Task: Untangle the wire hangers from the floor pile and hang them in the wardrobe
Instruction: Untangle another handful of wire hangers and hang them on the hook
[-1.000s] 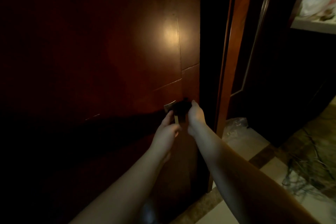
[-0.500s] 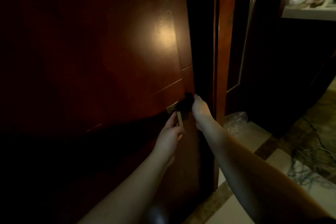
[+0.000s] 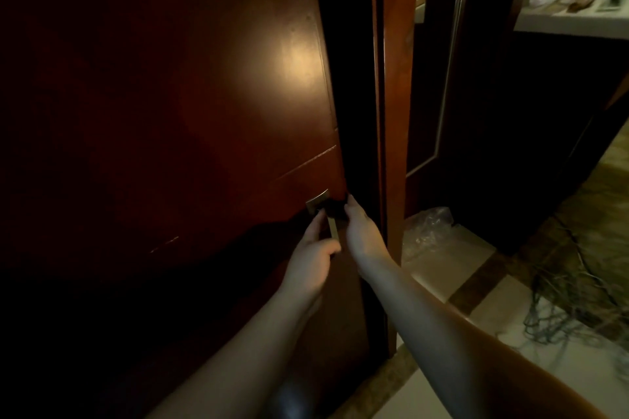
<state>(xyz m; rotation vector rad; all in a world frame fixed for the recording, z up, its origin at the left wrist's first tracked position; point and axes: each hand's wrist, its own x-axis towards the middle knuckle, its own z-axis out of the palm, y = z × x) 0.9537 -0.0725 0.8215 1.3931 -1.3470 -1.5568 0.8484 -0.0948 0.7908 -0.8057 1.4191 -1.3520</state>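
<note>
The dark red-brown wardrobe door (image 3: 211,119) fills the left of the head view. It stands slightly ajar, with a black gap along its right edge. My left hand (image 3: 313,258) grips the lower end of the metal door handle (image 3: 332,231). Beside it, my right hand (image 3: 360,231) holds the door's edge, its fingertips lost in the dark gap. A tangled pile of wire hangers (image 3: 571,309) lies on the floor at the lower right, well away from both hands. The wardrobe's inside is hidden.
A second door panel (image 3: 394,146) stands right of the gap. A crumpled clear plastic bag (image 3: 429,228) lies on the pale tiled floor (image 3: 452,265) at its foot. A white shelf (image 3: 571,27) with bags sits at the upper right. The room is dim.
The door's right edge has swung leftwards and the dark gap beside it has widened. Both hands stay on the handle and edge.
</note>
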